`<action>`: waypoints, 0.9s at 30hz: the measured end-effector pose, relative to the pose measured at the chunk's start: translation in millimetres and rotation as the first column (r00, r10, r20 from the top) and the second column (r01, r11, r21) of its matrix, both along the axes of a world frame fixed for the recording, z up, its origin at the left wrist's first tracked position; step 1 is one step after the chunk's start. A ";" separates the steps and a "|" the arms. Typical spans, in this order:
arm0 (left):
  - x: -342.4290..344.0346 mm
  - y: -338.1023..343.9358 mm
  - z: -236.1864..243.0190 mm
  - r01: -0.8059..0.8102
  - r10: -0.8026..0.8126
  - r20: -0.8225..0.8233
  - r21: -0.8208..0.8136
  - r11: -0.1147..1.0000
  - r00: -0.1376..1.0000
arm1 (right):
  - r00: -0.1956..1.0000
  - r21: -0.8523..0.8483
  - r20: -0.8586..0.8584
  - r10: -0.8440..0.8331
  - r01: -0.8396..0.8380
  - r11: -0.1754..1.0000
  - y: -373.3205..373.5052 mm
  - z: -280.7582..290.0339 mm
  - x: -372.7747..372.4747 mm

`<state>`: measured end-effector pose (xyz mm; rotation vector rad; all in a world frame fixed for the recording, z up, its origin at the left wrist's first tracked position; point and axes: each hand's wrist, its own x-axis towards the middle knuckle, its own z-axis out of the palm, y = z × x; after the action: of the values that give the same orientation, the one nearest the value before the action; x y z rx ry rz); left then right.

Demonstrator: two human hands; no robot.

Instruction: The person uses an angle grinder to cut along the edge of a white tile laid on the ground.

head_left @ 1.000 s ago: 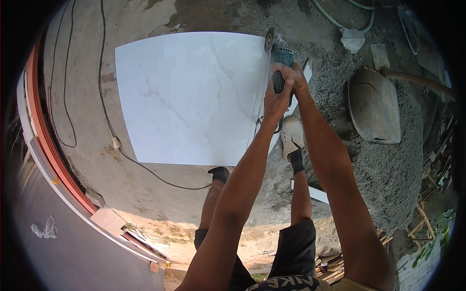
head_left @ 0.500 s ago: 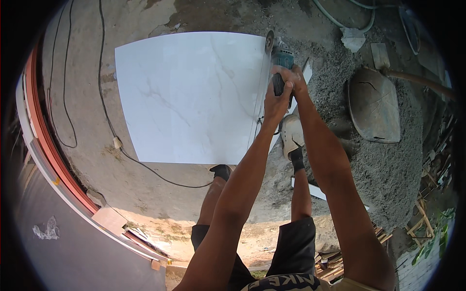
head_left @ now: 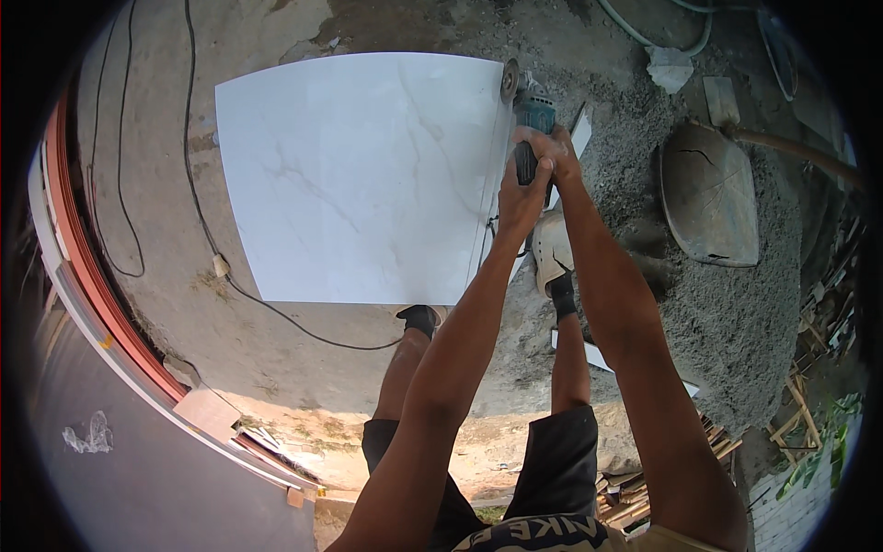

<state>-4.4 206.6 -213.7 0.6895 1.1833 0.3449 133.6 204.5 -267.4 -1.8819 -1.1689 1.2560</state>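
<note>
Two hands, one tool: the left hand (head_left: pixel 522 198) wraps the rear of a teal-and-black angle grinder (head_left: pixel 536 113), and the right hand (head_left: pixel 555 150) clasps it just ahead, farther up the body. Fingers on both look curled round the casing, a closed, firm-looking grip, though the undersides are hidden and I can't tell where every finger sits. Out front, the disc (head_left: pixel 510 81) stands nearly on edge at the far right corner of a big white marble-patterned slab (head_left: pixel 349 184), flat on the concrete ground (head_left: pixel 156 202). Touching that corner or just clear of it? Can't call it from this angle, nor whether the disc is spinning. Down the slab's right side runs a thin line (head_left: pixel 496 175). My read: a cutting pass along that side, with the disc at its far end. From this spot the work calls for a steady tool and a disc held true to the line. And look at the pose: left arm (head_left: pixel 460 340) and right arm (head_left: pixel 635 304) reach long, only slightly bent, coming together beside the slab's right edge. Feet are planted wide, the left foot (head_left: pixel 420 318) by the slab's near edge, the right shoe (head_left: pixel 552 247) to the right, nearer than the grinder. Farther right, a shovel (head_left: pixel 708 193) lies on grey gravel (head_left: pixel 727 340).
</note>
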 end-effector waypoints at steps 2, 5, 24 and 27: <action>-7.6 -4.3 -2.6 -0.003 0.003 -0.019 -0.004 1.000 1.000 | 0.848 -0.326 -0.103 -0.520 0.465 0.823 12.9 14.4 -24.7; -1.0 -5.1 -0.4 -0.008 0.008 -0.002 -0.001 1.000 1.000 | 0.971 -0.260 0.120 -0.208 0.233 0.937 -1.6 -2.4 -7.1; -3.1 -6.1 -11.2 0.018 -0.014 -0.046 0.107 0.994 0.999 | 0.983 -0.192 0.181 -0.017 0.052 0.980 -4.1 -18.0 -4.3; -6.2 -8.4 -12.9 0.011 -0.007 -0.034 0.112 0.994 0.999 | 0.994 -0.106 0.104 -0.020 0.031 0.994 -9.6 -16.7 -6.2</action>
<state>-10.6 198.2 -226.6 0.8008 1.1992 0.3961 127.4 195.0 -284.1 -2.0554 -1.1460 1.2429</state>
